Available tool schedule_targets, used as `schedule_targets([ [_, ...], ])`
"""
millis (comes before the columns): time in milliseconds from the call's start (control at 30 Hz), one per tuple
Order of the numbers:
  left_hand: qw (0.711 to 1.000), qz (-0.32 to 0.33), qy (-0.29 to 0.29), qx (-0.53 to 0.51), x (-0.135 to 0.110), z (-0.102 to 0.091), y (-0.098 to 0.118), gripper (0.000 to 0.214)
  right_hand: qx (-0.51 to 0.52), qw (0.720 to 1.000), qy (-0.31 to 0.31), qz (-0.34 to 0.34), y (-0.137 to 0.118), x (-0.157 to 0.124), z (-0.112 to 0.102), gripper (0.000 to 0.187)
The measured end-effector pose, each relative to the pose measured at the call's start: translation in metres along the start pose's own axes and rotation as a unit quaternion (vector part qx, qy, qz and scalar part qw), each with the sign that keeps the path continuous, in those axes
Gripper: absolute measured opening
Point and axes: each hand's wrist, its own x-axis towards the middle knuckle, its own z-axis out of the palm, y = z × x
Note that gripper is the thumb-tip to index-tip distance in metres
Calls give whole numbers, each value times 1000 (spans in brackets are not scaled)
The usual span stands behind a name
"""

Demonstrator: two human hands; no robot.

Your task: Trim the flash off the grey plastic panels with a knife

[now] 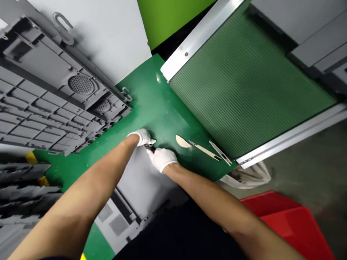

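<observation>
Both my hands wear white gloves and meet at the far edge of a grey plastic panel (144,180) lying in front of my body. My right hand (163,160) is closed around a small tool (150,148) with dark and red parts, mostly hidden in the glove. Beside its tip, my left hand (142,137) grips the panel's edge with curled fingers. To the right on the green table (152,100) lie a cream half-round piece (183,142), a thin knife with a cream handle (206,151) and metal tweezers (220,153).
A conveyor with a ribbed green belt (250,88) and metal rails runs along the right. Large ribbed grey panels (49,91) lean at the left, near hooks (63,28). More grey parts (13,189) stand stacked at lower left. A red bin (295,229) sits at lower right.
</observation>
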Motion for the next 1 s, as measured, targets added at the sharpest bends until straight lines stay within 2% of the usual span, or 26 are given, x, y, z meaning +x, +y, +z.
schedule_targets([
  [67,999,-3,-33,4,4,4,4,44,-2,1000,-5,3,1,-2,1,73],
  [133,999,10,-46,-13,-1,6,5,41,0,1000,-14,11,4,-1,0,73],
  [200,997,31,-49,-47,-17,5,2,38,7,999,-33,16,6,2,-1,74],
  [300,986,94,-22,-134,-47,2,-6,44,21,998,-52,6,9,6,-2,75],
  [367,974,139,9,-180,-65,-1,-13,45,26,998,-55,4,12,7,-2,77],
  [433,967,152,40,-201,-77,-2,-19,45,32,998,-56,10,14,6,0,78],
  [533,953,107,120,-255,-83,-2,-24,40,43,998,-48,26,14,5,3,77],
  [667,889,40,285,-357,-85,-7,-22,35,73,994,-58,54,12,4,1,77],
  [767,862,32,332,-382,-95,-14,-11,37,111,989,-63,80,17,-4,-3,75],
  [833,869,23,321,-375,-104,-15,4,38,137,984,-54,99,30,-18,-5,73],
  [900,891,22,277,-359,-109,-4,27,39,163,979,-44,117,51,-39,-3,71],
  [1000,925,63,156,-342,-106,41,80,41,201,969,-31,143,90,-80,8,70],
])
